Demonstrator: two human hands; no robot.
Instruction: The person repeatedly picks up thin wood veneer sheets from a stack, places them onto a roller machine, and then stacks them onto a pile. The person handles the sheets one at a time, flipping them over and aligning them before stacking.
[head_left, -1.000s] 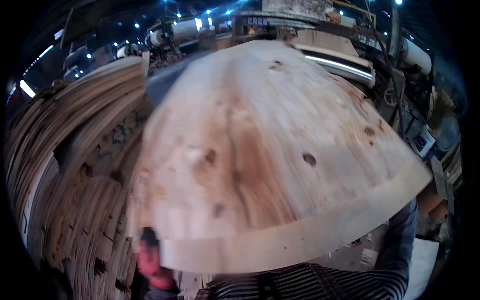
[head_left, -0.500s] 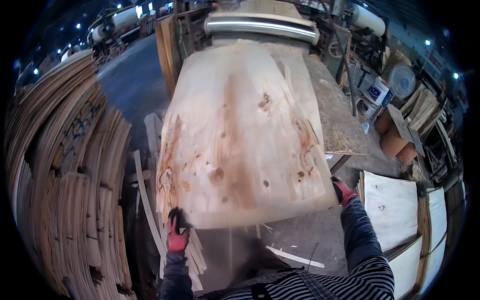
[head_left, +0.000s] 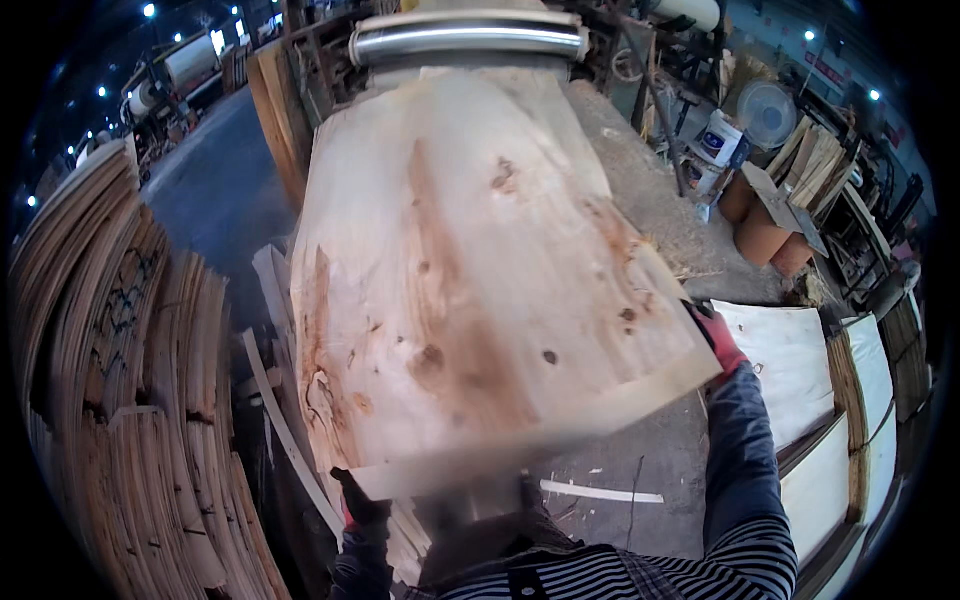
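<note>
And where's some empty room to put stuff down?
Most open: bluish floor between the left veneer stack and upright boards. Grey floor between the held sheet and right sleeve has a pale strip. It's crowded at right, with cartons and buckets.

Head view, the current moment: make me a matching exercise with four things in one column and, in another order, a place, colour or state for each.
Things
1. Wood sheet
2. Roller
3. Cardboard box
4. Thin strip

Descriptions
A. Brown, right of the view's centre
B. Pale, lying on the grey floor
C. Held near its closer corners by the left hand and the right hand
D. Shiny silver, near the top of the view

Right pairs: 1-C, 2-D, 3-A, 4-B
</note>
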